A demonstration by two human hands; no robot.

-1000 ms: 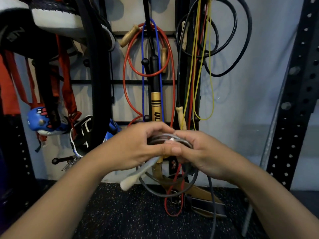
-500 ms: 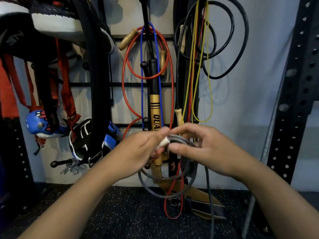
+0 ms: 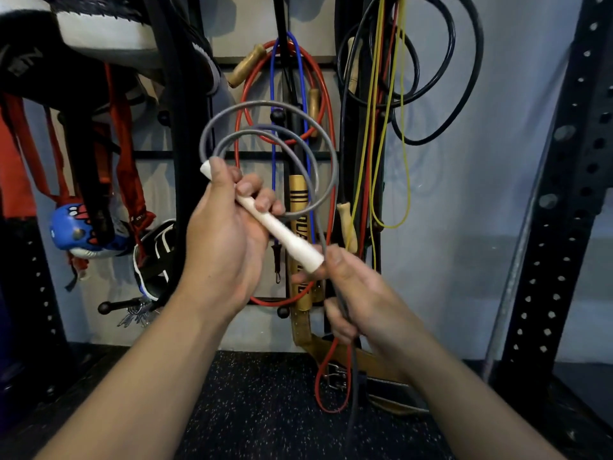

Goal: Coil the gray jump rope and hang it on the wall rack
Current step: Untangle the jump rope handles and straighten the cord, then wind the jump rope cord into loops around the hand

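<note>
Fingers of the left hand (image 3: 220,234) curl round the white handle (image 3: 265,217) of the gray jump rope (image 3: 318,167), looped toward 12 o'clock; the right hand (image 3: 360,300) grips its cord at 5 o'clock, before the wall rack (image 3: 152,154).

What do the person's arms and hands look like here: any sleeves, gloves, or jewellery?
Both forearms are bare to the frame edge, no sleeves showing. The left hand and right hand wear no gloves, and no rings, watch or wristband are visible.
</note>
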